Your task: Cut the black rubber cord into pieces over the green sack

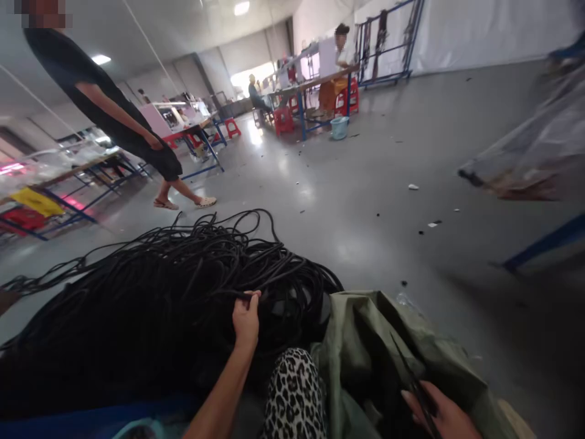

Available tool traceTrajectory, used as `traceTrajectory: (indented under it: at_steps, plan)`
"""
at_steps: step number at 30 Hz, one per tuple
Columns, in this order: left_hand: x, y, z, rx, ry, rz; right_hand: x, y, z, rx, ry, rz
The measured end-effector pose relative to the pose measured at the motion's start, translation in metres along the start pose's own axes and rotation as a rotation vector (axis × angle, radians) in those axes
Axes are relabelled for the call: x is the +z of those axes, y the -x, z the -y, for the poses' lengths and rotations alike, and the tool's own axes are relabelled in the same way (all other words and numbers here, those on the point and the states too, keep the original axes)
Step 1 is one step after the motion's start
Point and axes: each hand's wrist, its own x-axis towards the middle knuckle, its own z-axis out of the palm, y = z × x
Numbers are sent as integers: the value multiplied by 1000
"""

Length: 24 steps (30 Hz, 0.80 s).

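A large tangled heap of black cord spreads in front of me and to my left. At its near right side, my left hand pinches one black cord between thumb and fingertips. Low on the right, my right hand is closed around a long, thin, dark pointed tool, its tip pointing up and away; its exact kind is unclear. Under that hand a green sack gapes with its dark inside showing. Between both arms is my leopard-print knee.
A person in dark clothes walks beyond the heap on the left. Work tables with red stools and seated people stand farther back. A light-blue bucket is on the floor. At right are a blue leg and clear plastic.
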Motion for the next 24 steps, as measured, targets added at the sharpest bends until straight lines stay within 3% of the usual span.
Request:
traceTrajectory:
  at_steps: [6,12,16,20,22,24]
  plan:
    - [-14,8,-109,458,-427,126,-7,26,-14,-60,117,-76]
    - [-44,33,-196,608,-539,228,-10,48,-24,-70,210,-110]
    - [-63,65,-251,774,-633,256,-12,60,-26,-102,109,-148]
    - [-72,81,-272,772,-684,381,-11,75,-6,19,-253,-100]
    - [-72,79,-263,699,-715,467,-10,84,17,72,-454,-106]
    - [-70,76,-243,553,-708,557,-9,95,44,32,-667,-94]
